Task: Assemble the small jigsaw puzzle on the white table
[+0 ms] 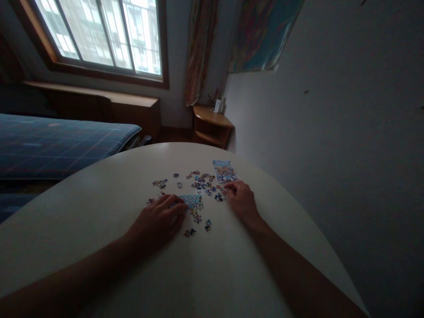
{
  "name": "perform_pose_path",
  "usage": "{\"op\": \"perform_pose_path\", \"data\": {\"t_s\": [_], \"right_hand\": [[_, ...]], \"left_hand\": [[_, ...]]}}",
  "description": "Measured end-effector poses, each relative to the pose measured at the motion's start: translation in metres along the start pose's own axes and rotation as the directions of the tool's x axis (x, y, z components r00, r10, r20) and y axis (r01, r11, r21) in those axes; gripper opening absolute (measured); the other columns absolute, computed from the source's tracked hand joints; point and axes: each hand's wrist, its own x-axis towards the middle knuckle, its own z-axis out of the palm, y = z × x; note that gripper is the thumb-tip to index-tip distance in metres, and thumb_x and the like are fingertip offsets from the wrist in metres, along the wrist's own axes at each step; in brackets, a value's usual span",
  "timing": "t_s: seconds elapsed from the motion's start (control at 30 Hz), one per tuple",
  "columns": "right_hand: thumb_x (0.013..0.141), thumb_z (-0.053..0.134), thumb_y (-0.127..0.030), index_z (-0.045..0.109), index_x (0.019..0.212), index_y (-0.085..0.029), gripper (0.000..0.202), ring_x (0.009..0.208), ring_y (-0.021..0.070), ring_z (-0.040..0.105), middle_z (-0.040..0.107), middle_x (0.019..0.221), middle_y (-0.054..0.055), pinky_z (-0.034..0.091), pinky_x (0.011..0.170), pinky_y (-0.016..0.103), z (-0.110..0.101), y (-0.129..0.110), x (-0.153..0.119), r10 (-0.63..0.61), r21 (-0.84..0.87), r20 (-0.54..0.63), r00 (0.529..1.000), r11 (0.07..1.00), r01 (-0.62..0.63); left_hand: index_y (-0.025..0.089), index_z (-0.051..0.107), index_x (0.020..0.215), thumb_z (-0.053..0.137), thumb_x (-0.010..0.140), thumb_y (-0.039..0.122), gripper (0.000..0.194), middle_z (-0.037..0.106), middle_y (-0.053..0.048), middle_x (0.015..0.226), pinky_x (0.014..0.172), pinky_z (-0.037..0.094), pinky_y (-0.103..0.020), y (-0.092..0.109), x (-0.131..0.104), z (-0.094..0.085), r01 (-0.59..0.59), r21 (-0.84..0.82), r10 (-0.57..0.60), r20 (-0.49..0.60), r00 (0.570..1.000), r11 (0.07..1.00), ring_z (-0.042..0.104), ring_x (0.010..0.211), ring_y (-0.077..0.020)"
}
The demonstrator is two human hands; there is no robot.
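Note:
Several loose puzzle pieces (200, 185) lie scattered over the middle of a pale round table (109, 194). A joined strip of puzzle (191, 201), bluish on top, sits beside the fingers of my left hand (164, 216), which rests palm down over its left end; whether the fingers grip anything is hidden. My right hand (243, 201) is at the right edge of the loose pieces, fingers curled, the fingertips close to a few pieces and just below a small printed picture sheet (225, 171). Anything between those fingertips is too small to make out.
Beyond the table on the left is a bed with a blue plaid cover (66, 143). A wooden corner shelf (212, 115) with small items stands behind the table's far edge. A grey wall (331, 132) runs along the right side.

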Motion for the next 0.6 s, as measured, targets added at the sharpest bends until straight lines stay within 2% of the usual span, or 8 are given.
{"op": "perform_pose_path", "data": {"t_s": [0.17, 0.3, 0.43, 0.6], "right_hand": [[0.082, 0.060, -0.023, 0.073, 0.088, -0.021, 0.015, 0.097, 0.0251, 0.061, 0.071, 0.101, 0.008, 0.046, 0.090, 0.040, -0.002, -0.003, -0.002, -0.011, -0.042, 0.019, 1.000, 0.999, 0.011], [0.082, 0.062, -0.030, 0.072, 0.094, -0.020, 0.019, 0.101, 0.0284, 0.060, 0.069, 0.107, 0.010, 0.046, 0.090, 0.043, -0.005, -0.009, -0.007, -0.013, -0.079, 0.026, 1.000, 0.997, 0.015], [0.081, 0.063, -0.031, 0.071, 0.098, -0.019, 0.022, 0.103, 0.0293, 0.059, 0.068, 0.110, 0.010, 0.045, 0.090, 0.044, -0.006, -0.012, -0.010, -0.001, -0.092, 0.023, 1.000, 0.996, 0.003], [0.080, 0.064, -0.031, 0.072, 0.090, -0.021, 0.017, 0.102, 0.0286, 0.058, 0.068, 0.106, 0.010, 0.045, 0.090, 0.045, -0.003, -0.011, -0.009, 0.022, -0.088, 0.025, 0.999, 0.996, -0.020]], "left_hand": [[0.022, 0.067, 0.106, 0.049, 0.095, 0.020, 0.022, 0.068, -0.008, 0.108, 0.081, 0.060, -0.044, 0.000, 0.000, 0.000, 0.005, -0.004, -0.005, 0.002, 1.000, 1.000, 0.064, 0.098, -0.0243], [0.023, 0.067, 0.106, 0.049, 0.095, 0.020, 0.022, 0.068, -0.008, 0.109, 0.082, 0.059, -0.043, 0.000, -0.001, 0.002, 0.017, -0.008, -0.017, -0.008, 1.000, 1.000, 0.064, 0.099, -0.0238], [0.023, 0.068, 0.106, 0.048, 0.095, 0.021, 0.022, 0.068, -0.008, 0.110, 0.083, 0.059, -0.044, 0.000, 0.000, 0.002, 0.024, -0.005, -0.024, 0.009, 1.000, 1.000, 0.064, 0.099, -0.0245], [0.023, 0.067, 0.110, 0.045, 0.095, 0.020, 0.026, 0.070, -0.008, 0.112, 0.085, 0.059, -0.044, 0.000, 0.000, 0.002, 0.011, -0.004, -0.011, 0.008, 1.000, 1.000, 0.065, 0.103, -0.0243]]}}
